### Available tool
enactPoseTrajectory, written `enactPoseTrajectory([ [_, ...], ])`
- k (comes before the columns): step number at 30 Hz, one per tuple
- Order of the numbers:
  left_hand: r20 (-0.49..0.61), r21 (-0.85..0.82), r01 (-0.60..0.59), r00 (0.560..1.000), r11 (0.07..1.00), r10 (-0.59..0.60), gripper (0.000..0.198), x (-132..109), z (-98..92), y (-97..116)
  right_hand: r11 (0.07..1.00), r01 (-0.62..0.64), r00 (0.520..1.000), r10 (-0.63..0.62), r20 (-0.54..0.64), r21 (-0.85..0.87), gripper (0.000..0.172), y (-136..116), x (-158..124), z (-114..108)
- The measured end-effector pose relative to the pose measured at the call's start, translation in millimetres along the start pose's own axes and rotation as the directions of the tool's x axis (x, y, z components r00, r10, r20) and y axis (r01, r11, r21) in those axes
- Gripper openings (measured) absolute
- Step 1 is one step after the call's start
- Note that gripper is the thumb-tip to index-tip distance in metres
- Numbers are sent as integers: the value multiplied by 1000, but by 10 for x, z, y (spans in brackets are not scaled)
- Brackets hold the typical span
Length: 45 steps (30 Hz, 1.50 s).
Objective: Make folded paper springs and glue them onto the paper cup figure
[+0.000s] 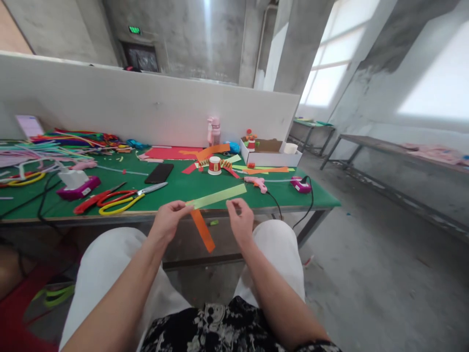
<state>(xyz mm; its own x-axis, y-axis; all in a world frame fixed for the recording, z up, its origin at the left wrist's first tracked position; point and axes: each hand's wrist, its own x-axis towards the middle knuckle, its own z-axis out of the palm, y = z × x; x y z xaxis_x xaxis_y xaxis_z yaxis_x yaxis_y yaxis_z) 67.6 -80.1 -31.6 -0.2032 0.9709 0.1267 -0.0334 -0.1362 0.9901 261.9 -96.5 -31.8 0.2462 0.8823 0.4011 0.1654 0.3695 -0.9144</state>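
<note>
A flat, straight green strip (222,195) and an orange strip (203,231), both seemingly paper, are pinched together at one end by the left hand (170,218). The green strip is held level with slight upward slant over the front edge of the bench (318,194); the orange strip is left hanging below that edge. The right hand (242,218) is held curled just beside the green strip; whether it is gripped there cannot be told. Behind, a round cup (214,168) is flanked by zigzag-folded pieces (225,164). Moving room is given between the scissors (141,192) and the glue gun (258,183).
</note>
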Motion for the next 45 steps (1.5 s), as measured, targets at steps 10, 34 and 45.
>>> enactPoseTrajectory([
  [10, 131, -83, 103, 987, 991, -92, 45, -218, 230, -70, 786, -499, 849, 360, 386, 365, 30, 42, -180, 277],
  [34, 298, 90, 53, 951, 995, -77, 16, -218, 144, -63, 988, -88, 855, 140, 499, -128, 13, 62, 40, -35],
  [45, -163, -326, 11, 984, 945, -68, 46, -168, 198, -76, 893, -361, 924, 303, 234, 269, 26, -70, -277, 284],
])
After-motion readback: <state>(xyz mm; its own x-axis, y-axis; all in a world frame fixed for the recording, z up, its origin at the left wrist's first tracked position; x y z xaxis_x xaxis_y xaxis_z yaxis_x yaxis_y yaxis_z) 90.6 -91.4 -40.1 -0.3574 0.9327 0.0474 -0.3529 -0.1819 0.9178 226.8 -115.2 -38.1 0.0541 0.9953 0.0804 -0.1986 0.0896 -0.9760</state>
